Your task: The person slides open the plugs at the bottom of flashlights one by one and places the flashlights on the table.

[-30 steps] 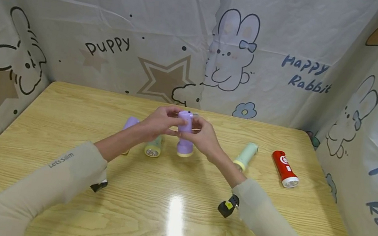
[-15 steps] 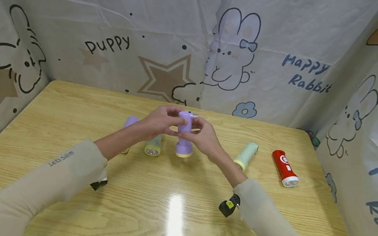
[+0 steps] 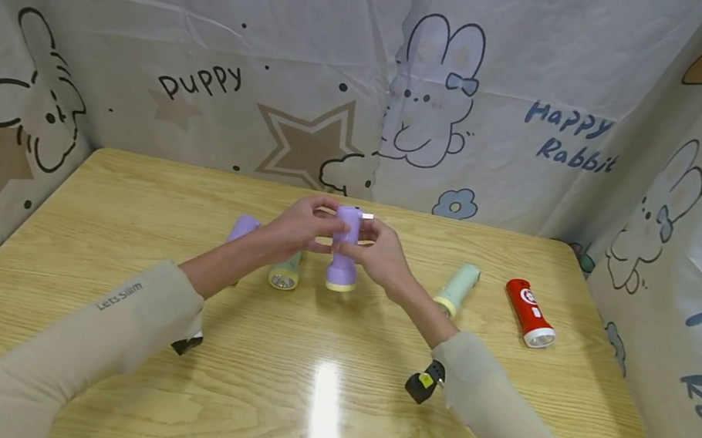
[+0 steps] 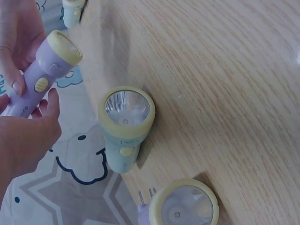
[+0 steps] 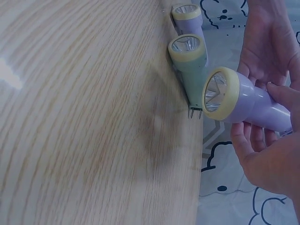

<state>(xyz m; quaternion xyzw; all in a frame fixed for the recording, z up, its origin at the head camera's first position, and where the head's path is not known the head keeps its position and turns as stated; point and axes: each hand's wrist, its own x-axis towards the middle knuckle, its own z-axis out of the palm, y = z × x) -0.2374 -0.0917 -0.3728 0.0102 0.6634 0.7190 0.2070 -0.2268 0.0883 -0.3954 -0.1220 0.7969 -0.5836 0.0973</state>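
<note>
In the head view a purple flashlight (image 3: 341, 274) with a pale yellow rim is held upright above the table, lens end down. My left hand (image 3: 302, 227) grips its body from the left, thumb across the front. From the other side my right hand (image 3: 381, 254) holds the same body. Metal plug prongs (image 3: 368, 216) stick out to the right near its top. The left wrist view shows an oval yellow switch (image 4: 41, 85) on its side. Just left of it, a mint-green flashlight (image 3: 284, 274) lies on the table, partly behind my left hand.
Another purple flashlight (image 3: 243, 227) lies farther left, partly covered by my left forearm. Right of my right arm lie a second mint-green flashlight (image 3: 461, 285) and a red flashlight (image 3: 529, 313) with a white rim. Printed cloth walls (image 3: 324, 50) enclose the wooden table (image 3: 248, 404).
The held flashlight has shifted very slightly right, and its prongs show brighter and more plainly. Both hands keep their grip; the other flashlights stay put.
</note>
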